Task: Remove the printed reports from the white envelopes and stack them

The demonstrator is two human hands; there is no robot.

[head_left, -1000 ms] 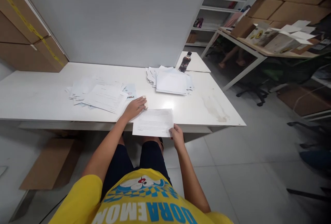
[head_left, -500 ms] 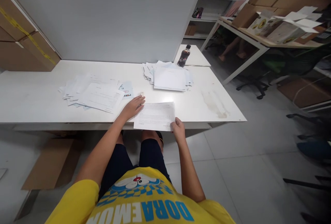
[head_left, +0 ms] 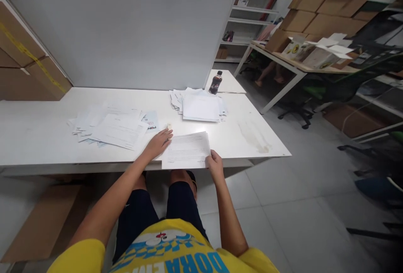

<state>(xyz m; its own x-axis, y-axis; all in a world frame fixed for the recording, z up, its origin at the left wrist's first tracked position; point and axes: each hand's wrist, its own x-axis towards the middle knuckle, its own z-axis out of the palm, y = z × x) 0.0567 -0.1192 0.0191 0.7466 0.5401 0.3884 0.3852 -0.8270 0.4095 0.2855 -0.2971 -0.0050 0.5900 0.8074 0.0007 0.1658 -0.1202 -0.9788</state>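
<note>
A printed sheet of paper (head_left: 187, 151) lies at the table's front edge, its near side reaching slightly past it. My right hand (head_left: 215, 164) pinches the sheet's near right corner, thumb on top. My left hand (head_left: 159, 143) lies flat by the sheet's left edge, fingers stretched out. Just beyond those fingertips is a small pale block (head_left: 169, 126), too small to name. To the left, a loose pile of printed papers (head_left: 118, 130) is spread out, with a light-blue printed sheet (head_left: 150, 120) beside it. Another stack of papers (head_left: 201, 106) sits farther back.
A dark soda bottle (head_left: 215, 83) stands behind the paper stack. A grey-white board (head_left: 135, 29) rises along the white table's (head_left: 248, 130) back. Cardboard boxes (head_left: 47, 77) are at the left. A second table (head_left: 283, 61) with boxes and chairs stands at the right, where another person's legs show.
The view has tilted up slightly, so more of the board and shelves shows. Both hands keep about the same places on and beside the sheet.
</note>
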